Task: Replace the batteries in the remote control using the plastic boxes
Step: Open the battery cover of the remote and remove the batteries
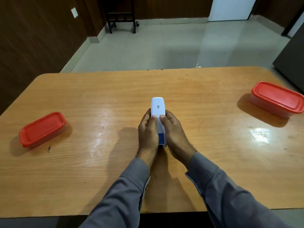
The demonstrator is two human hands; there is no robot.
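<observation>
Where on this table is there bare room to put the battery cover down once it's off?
Bare wood lies between the left hand and the left red-lidded box, and between the right hand and the right red-lidded box. The far strip of table beyond the remote is bare too. Only the centre is crowded, where both hands grip the remote.

Bright overhead glare on the table (98,99); wide-angle edge bending.

white remote (157,106), red box lids (42,129), grey sleeves (230,195)
</observation>
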